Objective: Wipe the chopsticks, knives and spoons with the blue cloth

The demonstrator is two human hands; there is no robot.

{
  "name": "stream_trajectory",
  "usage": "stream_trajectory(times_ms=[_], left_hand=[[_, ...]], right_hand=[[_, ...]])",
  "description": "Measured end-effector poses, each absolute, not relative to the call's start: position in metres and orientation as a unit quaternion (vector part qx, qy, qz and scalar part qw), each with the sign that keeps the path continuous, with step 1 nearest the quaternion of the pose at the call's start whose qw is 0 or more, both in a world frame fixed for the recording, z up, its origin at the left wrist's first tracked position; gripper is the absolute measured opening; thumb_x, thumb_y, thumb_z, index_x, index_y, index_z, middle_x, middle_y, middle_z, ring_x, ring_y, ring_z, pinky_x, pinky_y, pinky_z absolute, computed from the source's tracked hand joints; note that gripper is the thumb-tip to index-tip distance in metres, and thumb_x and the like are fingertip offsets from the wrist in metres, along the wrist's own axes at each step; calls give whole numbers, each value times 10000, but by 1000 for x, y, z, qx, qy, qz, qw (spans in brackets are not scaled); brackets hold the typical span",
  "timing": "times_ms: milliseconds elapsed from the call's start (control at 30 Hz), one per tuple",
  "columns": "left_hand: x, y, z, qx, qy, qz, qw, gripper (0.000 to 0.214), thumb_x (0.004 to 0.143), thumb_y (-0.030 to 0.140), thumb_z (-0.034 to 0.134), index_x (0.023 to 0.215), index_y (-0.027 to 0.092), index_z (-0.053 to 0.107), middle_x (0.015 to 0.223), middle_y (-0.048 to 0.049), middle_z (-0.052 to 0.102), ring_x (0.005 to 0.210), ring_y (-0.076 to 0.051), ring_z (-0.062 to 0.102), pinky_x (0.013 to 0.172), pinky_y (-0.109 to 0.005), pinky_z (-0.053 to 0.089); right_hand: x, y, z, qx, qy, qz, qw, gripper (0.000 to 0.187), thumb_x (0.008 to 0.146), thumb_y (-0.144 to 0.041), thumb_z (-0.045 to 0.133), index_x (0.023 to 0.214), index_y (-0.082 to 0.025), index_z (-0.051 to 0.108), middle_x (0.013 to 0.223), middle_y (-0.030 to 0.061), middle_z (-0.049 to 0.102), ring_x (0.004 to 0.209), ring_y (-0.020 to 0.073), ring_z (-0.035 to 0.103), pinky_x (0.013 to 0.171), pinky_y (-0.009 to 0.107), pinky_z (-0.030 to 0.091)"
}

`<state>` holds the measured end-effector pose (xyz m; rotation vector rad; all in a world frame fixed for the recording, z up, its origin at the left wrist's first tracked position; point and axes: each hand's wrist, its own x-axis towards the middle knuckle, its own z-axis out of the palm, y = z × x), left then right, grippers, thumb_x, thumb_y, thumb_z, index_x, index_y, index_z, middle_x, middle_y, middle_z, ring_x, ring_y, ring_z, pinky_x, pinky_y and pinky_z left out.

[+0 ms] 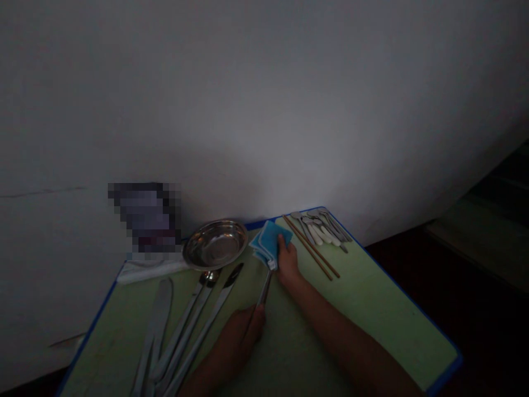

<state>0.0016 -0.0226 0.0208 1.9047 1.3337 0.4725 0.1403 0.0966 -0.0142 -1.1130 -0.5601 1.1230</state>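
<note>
My left hand (243,331) is closed round the slim handle of a metal utensil (265,288), low over the table's middle. The utensil's far end disappears into a folded blue cloth (270,238) with pale edges, so its kind is hidden. My right hand (288,259) grips this cloth around that end, thumb on top. Just right of the cloth lies a pair of brown chopsticks (312,248). A shiny metal bowl (217,245) stands to its left, near the wall. Several long metal utensils (185,331), some with knife-like blades, lie left of my left hand.
Spoons and other small cutlery (320,227), some white-handled, are heaped at the table's back right corner. A folded white cloth (152,268) lies at the back left, below a blurred-out dark object (144,218). The green table (384,314) has a blue edge and meets a wall.
</note>
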Motion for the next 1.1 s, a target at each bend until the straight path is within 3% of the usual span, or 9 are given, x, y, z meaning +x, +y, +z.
stream_trajectory(times_ms=[167, 433, 767, 1100], left_hand=[[6, -20, 19, 735, 523, 204, 380, 440, 901, 456, 276, 639, 202, 521, 596, -17, 591, 565, -178, 536, 602, -282, 428], [4, -19, 16, 743, 521, 195, 372, 441, 909, 414, 242, 665, 200, 540, 610, -19, 577, 581, -176, 522, 590, -279, 419], [2, -25, 18, 778, 498, 160, 347, 443, 937, 384, 243, 757, 189, 598, 712, -44, 642, 665, -188, 570, 698, -287, 422], [-3, -22, 24, 767, 517, 155, 347, 440, 937, 385, 243, 753, 188, 591, 757, -60, 645, 728, -208, 580, 720, -295, 424]], right_hand=[[125, 46, -8, -545, -305, 468, 625, 337, 747, -504, 540, 769, -182, 637, 723, 5, 677, 704, 160, 597, 671, 253, 467], [119, 20, -5, -502, -278, 524, 630, 355, 697, -442, 630, 937, -180, 639, 900, 31, 706, 853, 184, 631, 819, 296, 477], [128, 75, -14, -494, -200, 547, 645, 360, 694, -508, 592, 823, -176, 652, 712, 35, 709, 740, 198, 654, 689, 311, 507], [134, 122, -11, -553, -257, 463, 644, 393, 669, -534, 586, 712, -149, 647, 568, 9, 649, 624, 174, 602, 585, 262, 447]])
